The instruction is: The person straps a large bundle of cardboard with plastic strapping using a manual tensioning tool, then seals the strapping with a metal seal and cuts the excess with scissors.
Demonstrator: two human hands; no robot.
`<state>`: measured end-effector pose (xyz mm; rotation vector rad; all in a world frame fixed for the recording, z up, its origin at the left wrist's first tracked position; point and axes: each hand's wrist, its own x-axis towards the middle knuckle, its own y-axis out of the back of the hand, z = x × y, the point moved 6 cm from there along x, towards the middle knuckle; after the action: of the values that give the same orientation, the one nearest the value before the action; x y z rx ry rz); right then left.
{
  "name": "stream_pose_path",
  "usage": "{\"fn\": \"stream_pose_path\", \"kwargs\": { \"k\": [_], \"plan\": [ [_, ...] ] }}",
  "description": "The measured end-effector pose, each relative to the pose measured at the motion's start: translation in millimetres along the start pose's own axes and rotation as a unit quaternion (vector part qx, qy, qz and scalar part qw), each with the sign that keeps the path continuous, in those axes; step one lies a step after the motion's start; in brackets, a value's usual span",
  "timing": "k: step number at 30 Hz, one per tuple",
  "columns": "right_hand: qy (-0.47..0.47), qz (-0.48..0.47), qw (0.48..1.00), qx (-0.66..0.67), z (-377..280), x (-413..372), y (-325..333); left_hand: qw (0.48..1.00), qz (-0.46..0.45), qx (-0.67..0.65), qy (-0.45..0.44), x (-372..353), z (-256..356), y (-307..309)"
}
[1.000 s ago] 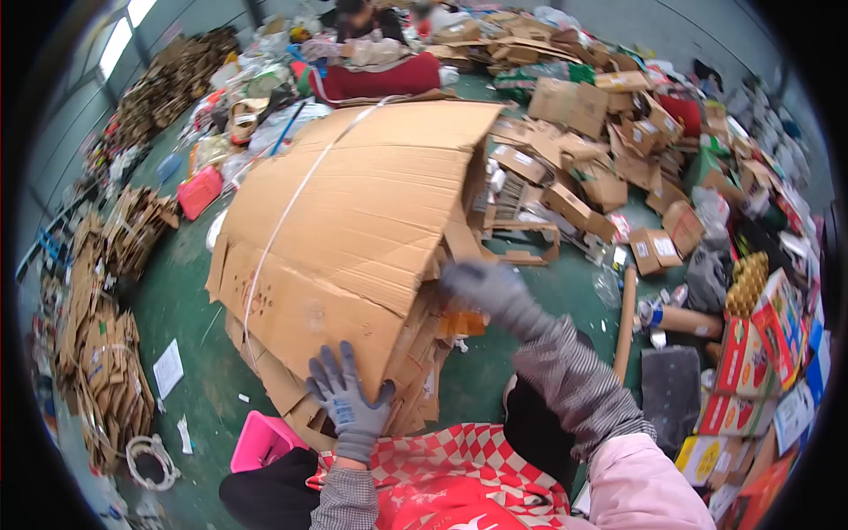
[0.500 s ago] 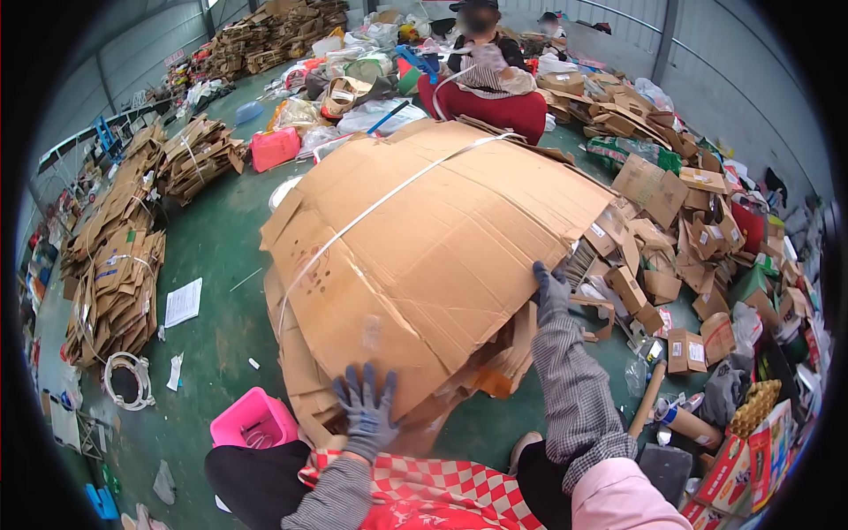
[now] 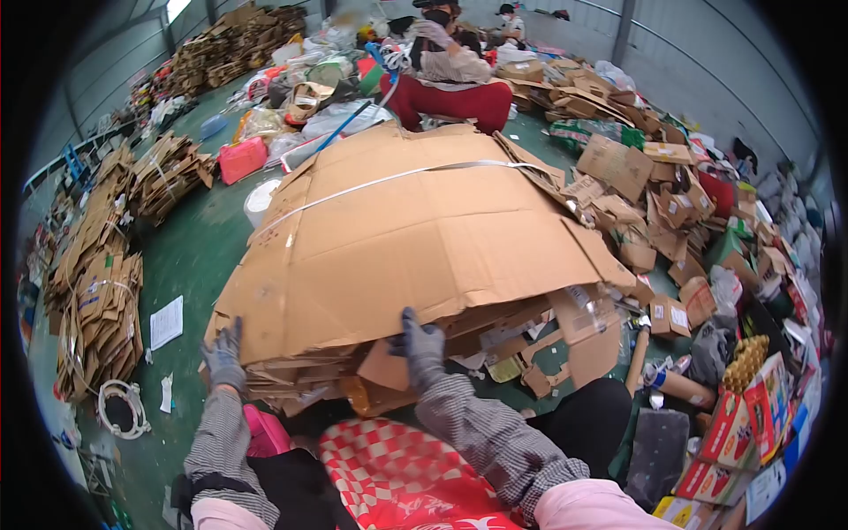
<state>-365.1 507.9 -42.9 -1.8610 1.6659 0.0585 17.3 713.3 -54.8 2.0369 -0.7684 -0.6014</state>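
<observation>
Beyond a checked apron, the near edge of a cardboard stack is touched by the left hand and right hand, any grip being impossible to tell, its top crossed farther back by a white strap.

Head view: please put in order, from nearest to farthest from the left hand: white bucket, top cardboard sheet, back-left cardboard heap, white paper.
1. Top cardboard sheet: at the left hand.
2. White paper: floor, left side.
3. White bucket: ahead, beside the sheet's left edge.
4. Cardboard heap: far back, left.
</observation>
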Motion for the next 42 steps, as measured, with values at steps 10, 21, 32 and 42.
{"fn": "stream_pose_path", "kwargs": {
  "k": [10, 21, 32, 42],
  "plan": [
    [-0.135, -0.277, 0.948, -0.077, 16, -39, -53, 0.830, 0.123, -0.416, -0.350, -59, 109, 238],
    [0.446, 0.225, 0.555, -0.665, -207, -24, 164, 0.924, 0.201, -0.285, -0.159, -44, 194, 191],
    [0.332, -0.053, 0.827, -0.451, -249, -66, 179, 0.938, 0.150, -0.271, -0.156, -39, 196, 186],
    [0.718, -0.164, 0.649, -0.193, -399, -417, 175, 0.947, 0.072, -0.283, -0.134, -52, 195, 197]
  ]
}}
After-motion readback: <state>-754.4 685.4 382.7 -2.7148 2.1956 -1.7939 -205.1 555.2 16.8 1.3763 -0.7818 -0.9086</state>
